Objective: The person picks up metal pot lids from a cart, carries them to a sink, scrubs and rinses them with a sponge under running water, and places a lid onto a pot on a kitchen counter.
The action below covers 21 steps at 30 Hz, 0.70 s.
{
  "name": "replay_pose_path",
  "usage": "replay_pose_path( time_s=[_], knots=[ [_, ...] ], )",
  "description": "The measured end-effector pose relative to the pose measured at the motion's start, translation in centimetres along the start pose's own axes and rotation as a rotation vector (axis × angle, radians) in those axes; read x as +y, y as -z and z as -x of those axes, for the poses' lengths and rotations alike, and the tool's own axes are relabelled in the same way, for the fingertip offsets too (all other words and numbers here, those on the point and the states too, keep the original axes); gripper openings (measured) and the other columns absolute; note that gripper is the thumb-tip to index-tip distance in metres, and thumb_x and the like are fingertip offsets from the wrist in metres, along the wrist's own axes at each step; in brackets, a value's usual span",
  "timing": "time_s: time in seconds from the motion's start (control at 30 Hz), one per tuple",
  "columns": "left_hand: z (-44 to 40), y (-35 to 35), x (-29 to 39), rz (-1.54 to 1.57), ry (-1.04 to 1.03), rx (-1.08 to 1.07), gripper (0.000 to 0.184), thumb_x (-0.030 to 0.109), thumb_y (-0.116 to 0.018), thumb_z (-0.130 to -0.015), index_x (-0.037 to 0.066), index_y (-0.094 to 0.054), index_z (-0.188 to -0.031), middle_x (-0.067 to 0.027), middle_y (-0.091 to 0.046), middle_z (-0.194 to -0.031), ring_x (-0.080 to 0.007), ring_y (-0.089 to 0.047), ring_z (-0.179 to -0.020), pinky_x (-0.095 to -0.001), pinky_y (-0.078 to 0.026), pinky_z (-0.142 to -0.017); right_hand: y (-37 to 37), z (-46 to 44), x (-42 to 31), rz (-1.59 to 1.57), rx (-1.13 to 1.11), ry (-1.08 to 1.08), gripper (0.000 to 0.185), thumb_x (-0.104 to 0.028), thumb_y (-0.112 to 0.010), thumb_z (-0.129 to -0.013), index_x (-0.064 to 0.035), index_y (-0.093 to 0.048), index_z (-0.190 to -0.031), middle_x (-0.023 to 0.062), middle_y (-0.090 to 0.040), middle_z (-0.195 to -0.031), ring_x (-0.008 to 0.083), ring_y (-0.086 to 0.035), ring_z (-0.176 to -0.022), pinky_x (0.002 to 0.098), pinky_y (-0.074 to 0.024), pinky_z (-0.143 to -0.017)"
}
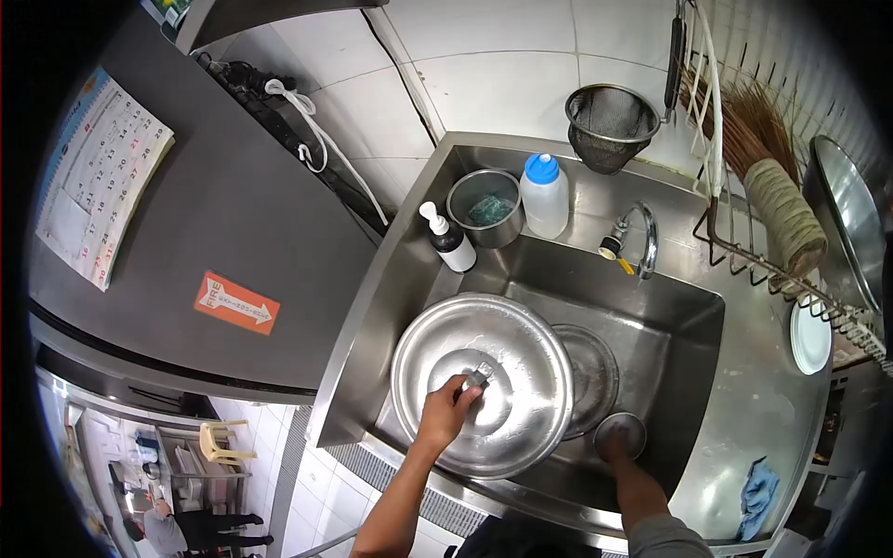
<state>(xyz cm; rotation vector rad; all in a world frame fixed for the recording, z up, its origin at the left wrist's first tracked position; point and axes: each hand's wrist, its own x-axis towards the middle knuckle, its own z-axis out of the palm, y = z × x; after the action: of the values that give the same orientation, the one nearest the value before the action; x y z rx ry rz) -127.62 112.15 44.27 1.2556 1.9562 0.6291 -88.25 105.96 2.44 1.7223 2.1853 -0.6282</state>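
Observation:
My left hand (441,415) is closed on the knob of a large, round metal pot lid (521,349), which lies over the left side of the sink and looks wet. Partly covered by that lid, another round metal piece (595,372) rests on the sink bottom. At the sink's front, my right hand (612,448) reaches into a small round metal bowl (634,430). Its fingers are partly hidden inside the bowl, and they seem to grip it. Above the basin, the faucet (648,244) has no visible stream.
On the back ledge stand a pump bottle (454,249), a metal pot (499,234) with a green scrubber, and a blue-capped bottle (547,209). A mesh strainer (609,130) and wire rack (772,270) hang over the right. A blue cloth (758,500) lies front right. A person (177,530) stands far off.

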Motion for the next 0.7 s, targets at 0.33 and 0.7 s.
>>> replay_pose_path(
  time_s=[0.33, 0.7],
  knots=[
    [-2.4, -3.0, -2.2, -0.237, -0.206, 0.216, 0.041, 0.043, -0.066, -0.087, 0.008, -0.070, -0.108, -0.0166, -0.067, -0.068, -0.0345, -0.067, -0.066, -0.0421, -0.053, -0.064, 2.1, 0.5, 0.8, 0.014, -0.200, -0.168, 0.072, -0.037, -0.062, -0.083, -0.0053, -0.039, -0.143, 0.0248, -0.044, -0.141, 0.0425, -0.040, -0.132, 0.0549, -0.0339, -0.107],
    [-1.9, -2.4, -2.7, -0.259, -0.186, 0.127, 0.038, 0.041, -0.066, -0.088, 0.015, -0.068, -0.115, -0.0160, -0.067, -0.071, -0.0343, -0.066, -0.067, -0.0431, -0.052, -0.065, -1.3, -1.5, 3.8, -0.262, -0.428, -0.280, 0.062, -0.038, -0.059, -0.086, -0.0046, -0.048, -0.136, 0.0190, -0.052, -0.137, 0.0344, -0.049, -0.127, 0.0476, -0.0411, -0.103]
  ],
)
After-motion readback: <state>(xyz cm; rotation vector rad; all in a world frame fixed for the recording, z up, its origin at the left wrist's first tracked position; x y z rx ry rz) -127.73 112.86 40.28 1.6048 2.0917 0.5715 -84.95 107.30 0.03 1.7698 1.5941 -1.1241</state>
